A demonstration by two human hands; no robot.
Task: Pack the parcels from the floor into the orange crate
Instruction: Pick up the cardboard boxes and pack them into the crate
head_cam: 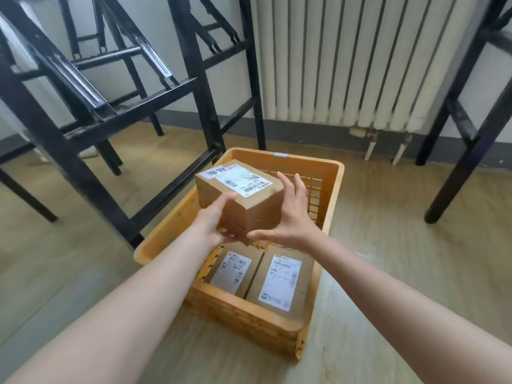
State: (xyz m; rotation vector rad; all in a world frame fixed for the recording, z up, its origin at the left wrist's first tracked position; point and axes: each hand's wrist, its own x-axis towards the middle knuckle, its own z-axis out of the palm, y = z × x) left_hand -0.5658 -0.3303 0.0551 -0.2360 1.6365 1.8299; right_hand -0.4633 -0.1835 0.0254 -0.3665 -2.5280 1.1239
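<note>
The orange crate (329, 173) stands on the floor in front of me. Two brown cardboard parcels with white labels lie side by side in its near end, one on the left (235, 268) and one on the right (281, 281). A third brown parcel (243, 195) with a white label on top hangs above the crate's middle. My left hand (214, 223) grips its near left corner from below. My right hand (291, 214) has straight, spread fingers against the parcel's right side, its thumb under the near edge.
Black metal table frames (194, 87) stand close to the crate's left and far side. A white radiator (346, 59) hangs on the wall behind. Another black frame leg (454, 173) is to the right. Wood-pattern floor surrounds the crate.
</note>
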